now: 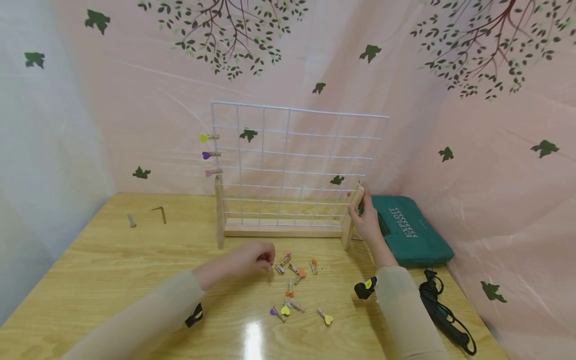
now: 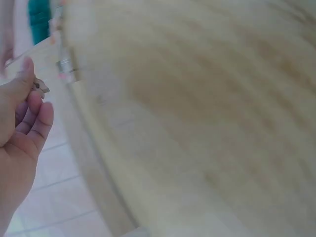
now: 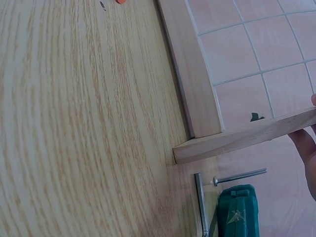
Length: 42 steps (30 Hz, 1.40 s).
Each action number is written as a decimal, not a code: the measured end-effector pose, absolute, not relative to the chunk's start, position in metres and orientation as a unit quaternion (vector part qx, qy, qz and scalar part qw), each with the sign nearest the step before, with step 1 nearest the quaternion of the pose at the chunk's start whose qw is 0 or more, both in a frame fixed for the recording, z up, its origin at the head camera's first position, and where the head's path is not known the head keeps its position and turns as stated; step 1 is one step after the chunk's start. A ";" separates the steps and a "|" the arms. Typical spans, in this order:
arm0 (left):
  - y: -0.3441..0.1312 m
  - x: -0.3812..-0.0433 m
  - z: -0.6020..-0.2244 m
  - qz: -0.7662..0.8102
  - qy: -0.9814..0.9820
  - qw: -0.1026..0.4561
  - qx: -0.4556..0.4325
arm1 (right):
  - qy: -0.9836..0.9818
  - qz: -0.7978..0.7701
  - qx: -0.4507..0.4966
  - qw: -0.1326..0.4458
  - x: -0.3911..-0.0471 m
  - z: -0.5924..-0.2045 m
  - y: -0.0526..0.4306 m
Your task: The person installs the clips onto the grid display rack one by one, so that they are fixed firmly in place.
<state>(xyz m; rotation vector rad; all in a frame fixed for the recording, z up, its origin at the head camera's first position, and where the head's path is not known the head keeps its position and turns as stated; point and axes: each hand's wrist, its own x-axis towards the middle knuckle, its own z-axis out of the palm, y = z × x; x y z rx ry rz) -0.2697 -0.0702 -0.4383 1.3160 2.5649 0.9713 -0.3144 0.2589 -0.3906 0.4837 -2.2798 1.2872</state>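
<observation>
A white wire grid [image 1: 289, 108] stands upright in a wooden stand [image 1: 283, 229]. My right hand [image 1: 368, 222] grips the stand's right post [image 1: 352, 222], thumb on the near side; the right wrist view shows only part of that hand [image 3: 305, 153] at the edge. Low over the table, my left hand [image 1: 252, 256] pinches a small wooden clothespin [image 2: 42, 88] between thumb and fingertips. Just right of it lie several mini clothespins with coloured hearts, such as an orange one [image 1: 313, 266] and a yellow one [image 1: 326, 317]. Yellow [image 1: 204, 137], purple [image 1: 206, 155] and pink [image 1: 212, 173] clothespins are clipped along the grid's left edge.
A green case [image 1: 407, 237] lies behind the right forearm, with a black corded device [image 1: 443, 315] in front. At the table's left are a bolt [image 1: 131, 220] and a hex key [image 1: 162, 214]. Another hex key [image 3: 200, 202] and bolt [image 3: 242, 176] lie beside the right post.
</observation>
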 end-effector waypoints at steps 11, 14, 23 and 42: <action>-0.107 -0.260 -0.367 0.412 0.841 -0.099 0.336 | -0.827 0.477 0.183 0.235 -0.312 -0.388 0.257; -0.120 -0.262 -0.343 0.451 0.818 -0.153 0.322 | -0.825 0.481 0.182 0.234 -0.311 -0.388 0.257; -0.147 -0.263 -0.257 0.612 0.724 -0.241 0.205 | -0.821 0.483 0.187 0.240 -0.311 -0.389 0.256; -0.170 -0.328 -0.214 0.752 0.587 -0.299 0.020 | -0.821 0.488 0.187 0.231 -0.313 -0.389 0.257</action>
